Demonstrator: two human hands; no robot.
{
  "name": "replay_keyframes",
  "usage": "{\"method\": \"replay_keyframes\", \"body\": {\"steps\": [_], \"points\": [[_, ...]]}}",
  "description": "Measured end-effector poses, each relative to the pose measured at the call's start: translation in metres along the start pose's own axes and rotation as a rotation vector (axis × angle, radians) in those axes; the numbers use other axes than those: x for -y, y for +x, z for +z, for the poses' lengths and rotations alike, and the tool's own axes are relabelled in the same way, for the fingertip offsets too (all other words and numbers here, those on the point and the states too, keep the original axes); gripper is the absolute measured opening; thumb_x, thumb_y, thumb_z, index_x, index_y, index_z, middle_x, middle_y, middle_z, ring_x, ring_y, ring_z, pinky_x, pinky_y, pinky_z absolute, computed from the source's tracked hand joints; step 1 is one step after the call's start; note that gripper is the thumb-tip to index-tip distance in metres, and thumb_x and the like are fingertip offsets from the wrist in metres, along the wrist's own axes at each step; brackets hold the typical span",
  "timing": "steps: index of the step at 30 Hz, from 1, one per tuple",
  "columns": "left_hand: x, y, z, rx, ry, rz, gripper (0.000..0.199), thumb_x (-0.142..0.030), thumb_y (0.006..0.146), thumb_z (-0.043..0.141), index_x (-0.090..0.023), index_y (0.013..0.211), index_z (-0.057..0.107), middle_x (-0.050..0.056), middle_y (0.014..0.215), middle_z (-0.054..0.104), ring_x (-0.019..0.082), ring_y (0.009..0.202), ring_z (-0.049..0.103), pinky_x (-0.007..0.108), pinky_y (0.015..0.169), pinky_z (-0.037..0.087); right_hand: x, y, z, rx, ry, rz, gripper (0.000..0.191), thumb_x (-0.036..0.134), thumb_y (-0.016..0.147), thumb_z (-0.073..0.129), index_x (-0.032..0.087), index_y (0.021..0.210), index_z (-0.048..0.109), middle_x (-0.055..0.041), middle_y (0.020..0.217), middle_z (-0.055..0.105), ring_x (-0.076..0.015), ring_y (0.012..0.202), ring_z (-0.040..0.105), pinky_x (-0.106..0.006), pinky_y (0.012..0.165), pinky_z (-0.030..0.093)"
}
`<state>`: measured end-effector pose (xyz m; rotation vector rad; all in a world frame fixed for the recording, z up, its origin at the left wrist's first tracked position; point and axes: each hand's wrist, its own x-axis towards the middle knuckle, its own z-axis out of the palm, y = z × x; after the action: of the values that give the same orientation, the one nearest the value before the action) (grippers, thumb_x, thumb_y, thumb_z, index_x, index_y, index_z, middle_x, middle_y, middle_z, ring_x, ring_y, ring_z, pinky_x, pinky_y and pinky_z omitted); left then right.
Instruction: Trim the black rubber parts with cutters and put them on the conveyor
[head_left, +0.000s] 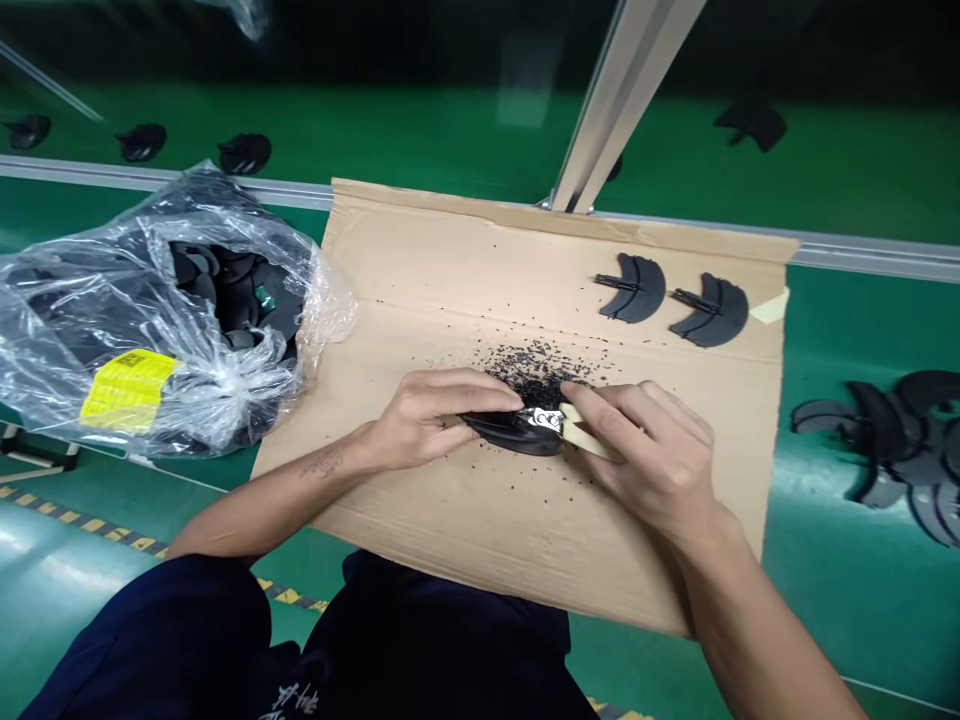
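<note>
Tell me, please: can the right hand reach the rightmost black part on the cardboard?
Probably yes: only crumb-strewn cardboard lies between the right hand and that black part, though it holds a pale block.

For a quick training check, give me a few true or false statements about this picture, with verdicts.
1. The left hand grips a black curved moulded part. True.
2. The right hand holds a steel screwdriver. False: it holds a beige bar.
3. Small black crumbs lie scattered on a tan corrugated cardboard sheet. True.
4. The clear plastic bag is empty. False: it holds black curved parts.
5. Two black curved parts lie on the cardboard sheet, away from the hands. True.
</note>
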<state>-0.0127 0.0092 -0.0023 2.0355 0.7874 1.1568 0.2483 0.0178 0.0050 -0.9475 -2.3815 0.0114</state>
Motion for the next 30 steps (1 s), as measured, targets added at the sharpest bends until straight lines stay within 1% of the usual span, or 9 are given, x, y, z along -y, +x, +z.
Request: {"method": "replay_keyframes", "body": {"steps": [4,7,10,16,20,23,26,30], "points": [[0.0008,-0.0018,0.0009,-0.003,-0.008,-0.001,0.031,-0.011,0.091,0.069,-0.02,0.12,0.073,0.011,0.11,0.079,0.016,0.102,0.076,0.03,0.088,0.065,0.0005,0.001,-0.0008,0.021,0.035,0.001,0.035,0.021,0.094,0.065,0.022,0.13,0.066,-0.0044,0.084,0.072,-0.0164,0.069,0.059,-0.031,0.061,0.046],[0.001,-0.0022,0.0011,-0.013,-0.008,-0.003,0.031,-0.01,0.091,0.069,-0.019,0.12,0.073,0.011,0.11,0.079,0.016,0.103,0.076,0.029,0.089,0.065,0.0012,0.0024,-0.0016,0.026,0.043,-0.004,0.032,0.019,0.094,0.066,0.019,0.126,0.067,-0.0052,0.083,0.071,-0.0162,0.069,0.059,-0.031,0.061,0.046],[0.0009,-0.002,0.0009,-0.01,-0.008,0.014,0.032,-0.009,0.091,0.069,-0.018,0.121,0.073,0.012,0.111,0.078,0.016,0.103,0.075,0.029,0.089,0.065,0.0019,0.003,-0.0018,0.032,0.002,-0.026,0.029,0.02,0.094,0.065,0.018,0.124,0.067,-0.0051,0.081,0.071,-0.0159,0.068,0.058,-0.03,0.061,0.046],[0.0015,-0.002,0.0015,-0.011,0.011,0.028,0.036,-0.008,0.091,0.068,-0.02,0.124,0.071,0.011,0.109,0.078,0.015,0.1,0.075,0.027,0.086,0.065,0.0022,0.0008,-0.0001,-0.014,-0.103,-0.04,0.029,0.024,0.095,0.066,0.021,0.124,0.066,-0.0031,0.079,0.071,-0.0151,0.065,0.057,-0.03,0.06,0.043],[0.003,-0.0033,0.0027,-0.01,0.01,0.048,0.035,-0.005,0.092,0.064,-0.02,0.123,0.072,0.01,0.109,0.078,0.014,0.1,0.075,0.026,0.087,0.064,0.003,0.0002,0.0003,-0.019,-0.12,-0.057,0.029,0.02,0.095,0.065,0.021,0.124,0.066,-0.003,0.078,0.072,-0.0151,0.064,0.058,-0.03,0.058,0.043],[0.0034,-0.0038,0.0034,-0.009,0.0,0.044,0.035,-0.006,0.091,0.066,-0.019,0.122,0.072,0.011,0.11,0.078,0.014,0.099,0.075,0.025,0.086,0.064,0.0047,0.0003,0.0001,-0.029,-0.118,-0.048,0.026,0.016,0.094,0.064,0.02,0.119,0.067,-0.0021,0.074,0.071,-0.014,0.061,0.056,-0.03,0.057,0.043],[0.0014,-0.0025,0.0033,-0.002,-0.006,0.036,0.033,-0.007,0.091,0.066,-0.018,0.122,0.072,0.011,0.108,0.078,0.015,0.099,0.075,0.026,0.086,0.064,0.0067,0.0005,0.0,-0.018,-0.045,-0.016,0.02,0.014,0.094,0.065,0.018,0.114,0.069,-0.0013,0.07,0.068,-0.0135,0.06,0.057,-0.028,0.055,0.044],[-0.0029,0.0008,0.0025,0.016,0.019,0.023,0.027,-0.014,0.091,0.069,-0.016,0.118,0.07,0.01,0.103,0.078,0.015,0.095,0.074,0.027,0.081,0.063,0.0066,0.0011,-0.0007,-0.03,0.157,0.068,0.021,0.014,0.094,0.065,0.02,0.113,0.069,-0.0025,0.079,0.07,-0.0136,0.065,0.063,-0.027,0.06,0.049]]}}
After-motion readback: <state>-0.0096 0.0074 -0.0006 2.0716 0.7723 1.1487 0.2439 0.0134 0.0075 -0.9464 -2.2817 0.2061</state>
